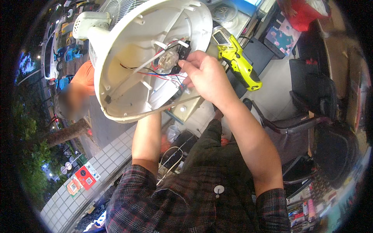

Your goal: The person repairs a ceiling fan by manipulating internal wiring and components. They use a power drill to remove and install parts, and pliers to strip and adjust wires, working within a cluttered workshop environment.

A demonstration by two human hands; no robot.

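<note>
The upturned white base (124, 77) of an electric fan is tilted toward me, its hollow underside showing. Inside it are a clear round part (168, 60), thin red, blue and black wires (155, 73) and a black part (184, 50). My right hand (206, 75) reaches over the right rim, thumb and fingers pinched together beside the black part and wires. What they pinch is too small to make out. My left forearm (147, 136) goes up behind the base, which hides the left hand. Beyond the base is the fan's motor housing (91, 25) and wire guard.
A yellow-green handheld device with a screen (237, 58) lies right of the base. A clear round dish (223, 13) holds small metal pieces. Black chairs (295, 136) stand to the right. At left, a tiled ledge (112, 149) borders the street, where a person in orange (84, 79) is present.
</note>
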